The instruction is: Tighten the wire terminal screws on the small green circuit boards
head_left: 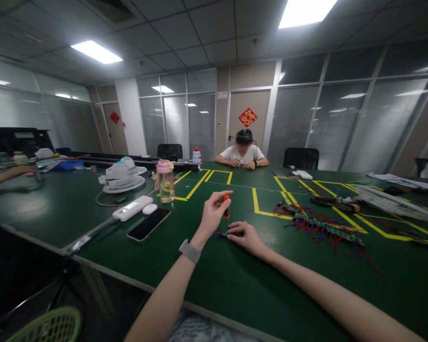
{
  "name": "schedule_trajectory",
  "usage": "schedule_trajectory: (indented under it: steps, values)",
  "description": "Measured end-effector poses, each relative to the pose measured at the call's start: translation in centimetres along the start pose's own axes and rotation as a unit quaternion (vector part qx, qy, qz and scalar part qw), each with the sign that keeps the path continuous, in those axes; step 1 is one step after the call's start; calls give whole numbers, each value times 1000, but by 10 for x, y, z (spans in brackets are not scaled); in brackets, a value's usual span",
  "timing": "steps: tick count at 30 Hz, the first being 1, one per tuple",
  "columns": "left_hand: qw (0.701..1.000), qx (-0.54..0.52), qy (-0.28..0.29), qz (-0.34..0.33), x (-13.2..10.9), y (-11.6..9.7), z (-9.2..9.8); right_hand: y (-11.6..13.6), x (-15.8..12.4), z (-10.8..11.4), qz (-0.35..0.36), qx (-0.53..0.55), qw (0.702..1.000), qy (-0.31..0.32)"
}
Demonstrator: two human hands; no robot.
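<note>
My left hand, with a grey watch on its wrist, is closed around the orange and black handle of a screwdriver. The handle stands upright and its thin shaft points down toward the table. My right hand rests low on the green tabletop, fingers pinched at a small part with red and blue wires. The fingers partly cover that part, and it is too small to make out fully. The screwdriver's tip comes down beside the right fingertips; whether it touches the part I cannot tell.
Right of my hands lies a row of small green circuit boards with red and blue wires. To the left are a phone, a white power strip, a pink-lidded bottle and white fans. A person sits opposite.
</note>
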State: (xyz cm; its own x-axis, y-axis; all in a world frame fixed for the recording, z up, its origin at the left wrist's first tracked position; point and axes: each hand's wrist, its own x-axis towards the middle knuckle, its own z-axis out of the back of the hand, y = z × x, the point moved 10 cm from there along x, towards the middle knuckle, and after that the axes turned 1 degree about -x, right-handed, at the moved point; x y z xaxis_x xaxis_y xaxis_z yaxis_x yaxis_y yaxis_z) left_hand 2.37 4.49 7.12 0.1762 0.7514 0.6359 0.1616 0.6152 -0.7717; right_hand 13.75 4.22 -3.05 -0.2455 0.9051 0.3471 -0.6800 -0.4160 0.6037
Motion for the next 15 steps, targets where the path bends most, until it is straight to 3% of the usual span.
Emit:
schedule_trajectory:
  steps: [7,15]
  values:
    - [994,-100,37,35,0,8,-10,1,0,1,-4,2,1000,-2]
    - [999,17,-19,-19,0,-1,6,-2,0,-1,0,8,1000,0]
